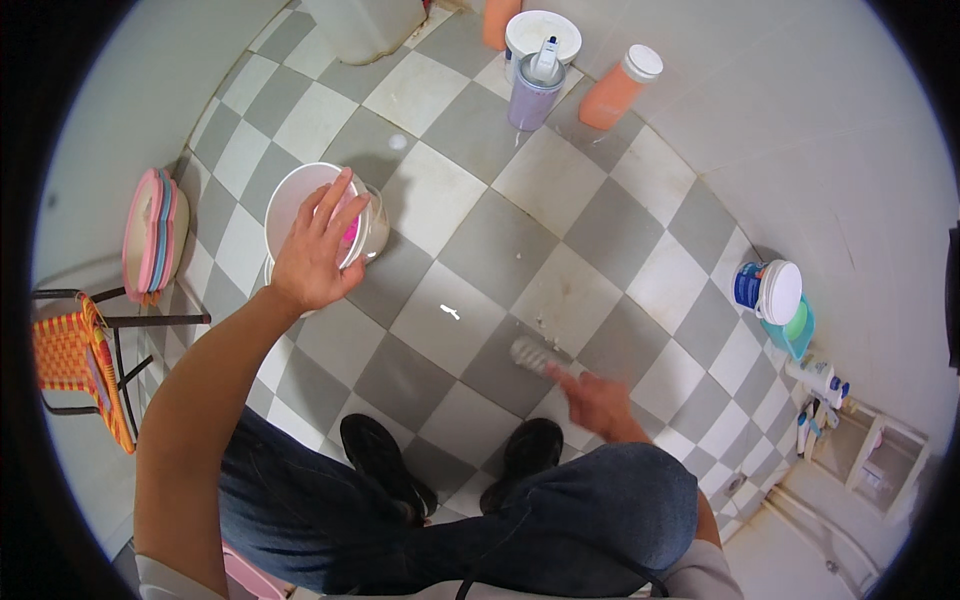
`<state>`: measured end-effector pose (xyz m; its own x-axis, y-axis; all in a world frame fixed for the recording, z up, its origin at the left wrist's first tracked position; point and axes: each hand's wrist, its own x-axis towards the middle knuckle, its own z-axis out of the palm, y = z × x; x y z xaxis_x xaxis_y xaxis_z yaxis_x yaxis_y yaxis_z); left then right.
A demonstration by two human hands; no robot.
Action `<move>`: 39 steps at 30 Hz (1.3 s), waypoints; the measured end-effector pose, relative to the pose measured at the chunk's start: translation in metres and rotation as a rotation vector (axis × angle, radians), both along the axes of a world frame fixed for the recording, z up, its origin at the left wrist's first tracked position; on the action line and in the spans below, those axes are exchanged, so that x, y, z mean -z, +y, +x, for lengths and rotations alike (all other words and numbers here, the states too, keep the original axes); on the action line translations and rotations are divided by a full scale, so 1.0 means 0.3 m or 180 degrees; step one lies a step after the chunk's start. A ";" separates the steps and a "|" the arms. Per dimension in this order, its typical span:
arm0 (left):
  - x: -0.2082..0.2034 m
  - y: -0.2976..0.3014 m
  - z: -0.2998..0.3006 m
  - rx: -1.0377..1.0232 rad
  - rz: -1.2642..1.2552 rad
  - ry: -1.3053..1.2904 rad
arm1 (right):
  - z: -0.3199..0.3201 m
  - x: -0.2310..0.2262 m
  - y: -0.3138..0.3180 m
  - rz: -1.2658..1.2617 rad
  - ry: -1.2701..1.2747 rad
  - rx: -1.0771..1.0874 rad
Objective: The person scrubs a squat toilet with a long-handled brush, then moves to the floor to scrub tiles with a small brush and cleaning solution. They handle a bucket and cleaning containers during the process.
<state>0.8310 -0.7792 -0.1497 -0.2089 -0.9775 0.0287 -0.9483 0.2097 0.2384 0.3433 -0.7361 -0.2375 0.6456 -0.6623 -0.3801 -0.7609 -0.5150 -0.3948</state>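
Both hands (318, 255) (600, 404) reach down, left over bucket (290, 205), right gripping brush (534, 355).

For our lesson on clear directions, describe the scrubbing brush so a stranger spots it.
On the checkered floor, find the right black shoe. Beyond it, at the person's right hand, is the scrubbing brush: a whitish oblong, chunkier than the thin white mark to its left.

Floor (500, 240): grey and white checkered tiles
Far side: white tub (545, 32), lilac tumbler (533, 103), orange bottle (610, 98) with white cap
Right side: blue-and-white tub (778, 290) next to a turquoise basin (802, 343)
Middle: small white flecks (541, 324)
Near side: two black shoes (530, 450), a little apart
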 end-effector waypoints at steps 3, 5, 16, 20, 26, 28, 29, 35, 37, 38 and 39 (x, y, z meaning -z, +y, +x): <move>-0.006 0.006 -0.003 -0.0057 0.0119 0.0020 | 0.032 0.005 0.048 0.0170 0.0160 0.0023; -0.008 -0.012 -0.016 -0.0053 0.0060 0.0049 | 0.049 0.107 -0.068 -0.0111 0.0013 0.0656; -0.007 -0.001 -0.006 -0.0167 0.0076 0.0053 | 0.132 0.069 -0.004 -0.0047 0.0151 0.0248; -0.001 -0.018 -0.038 -0.0158 0.0107 0.0093 | -0.023 0.170 -0.182 -0.0213 0.0023 0.0964; 0.010 0.001 -0.011 -0.0137 -0.0035 0.0095 | 0.254 0.126 -0.449 -0.0237 -0.0587 0.2048; 0.008 0.002 -0.004 -0.0136 0.0004 0.0076 | 0.306 0.129 -0.329 -0.0333 -0.0693 0.1642; 0.004 0.011 0.002 -0.0151 0.0040 0.0057 | 0.297 0.125 -0.268 -0.0263 -0.0787 0.1583; 0.001 -0.007 -0.029 -0.0105 -0.0054 0.0085 | 0.090 0.117 -0.097 0.0250 -0.1411 0.1634; -0.003 -0.002 -0.019 -0.0130 -0.0021 0.0078 | 0.084 0.120 -0.072 0.0248 -0.1338 0.1478; -0.004 -0.002 -0.016 -0.0136 -0.0007 0.0076 | 0.083 0.120 -0.048 0.0182 -0.0983 0.1183; -0.006 0.001 -0.011 -0.0148 -0.0004 0.0087 | 0.099 0.110 -0.037 0.0113 -0.0637 0.0885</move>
